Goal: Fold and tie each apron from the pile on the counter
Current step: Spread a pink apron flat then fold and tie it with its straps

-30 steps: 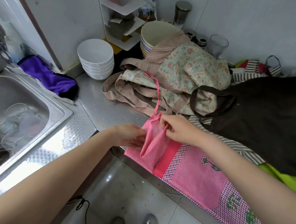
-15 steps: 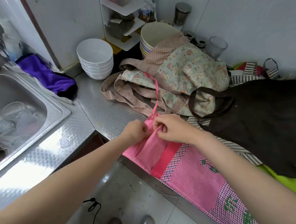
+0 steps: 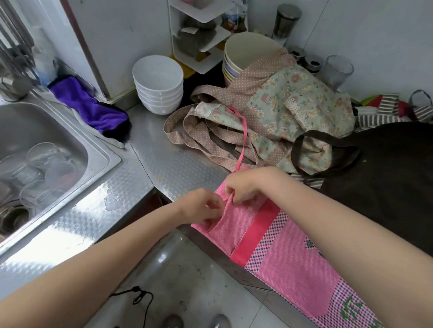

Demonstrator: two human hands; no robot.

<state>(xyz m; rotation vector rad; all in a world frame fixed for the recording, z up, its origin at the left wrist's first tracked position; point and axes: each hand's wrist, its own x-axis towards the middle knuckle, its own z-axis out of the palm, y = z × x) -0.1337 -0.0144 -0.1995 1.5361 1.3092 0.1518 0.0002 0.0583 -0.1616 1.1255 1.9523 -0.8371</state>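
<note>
A pink checked apron [image 3: 287, 266] lies folded into a long strip along the counter's front edge, hanging partly over it. Its pink strap [image 3: 241, 142] runs up onto the pile behind. My left hand [image 3: 200, 207] pinches the strip's upper left corner fold. My right hand [image 3: 245, 186] pinches the same fold just beside it, fingers curled on the cloth. Behind lies a floral apron with dotted brown straps [image 3: 290, 104] in a heap. A dark brown apron [image 3: 398, 181] spreads over the counter at the right.
A steel sink [image 3: 25, 161] with glasses sits at the left, a purple cloth [image 3: 93, 109] beside it. Stacked white bowls [image 3: 158, 84], larger bowls [image 3: 244, 53], a white rack, jars and a glass [image 3: 337, 69] stand at the back. Striped fabric [image 3: 389, 111] lies at the back right.
Both hands have shifted slightly left and closer together on the pink apron's corner. The left hand rose from beside the fold to pinch it.
</note>
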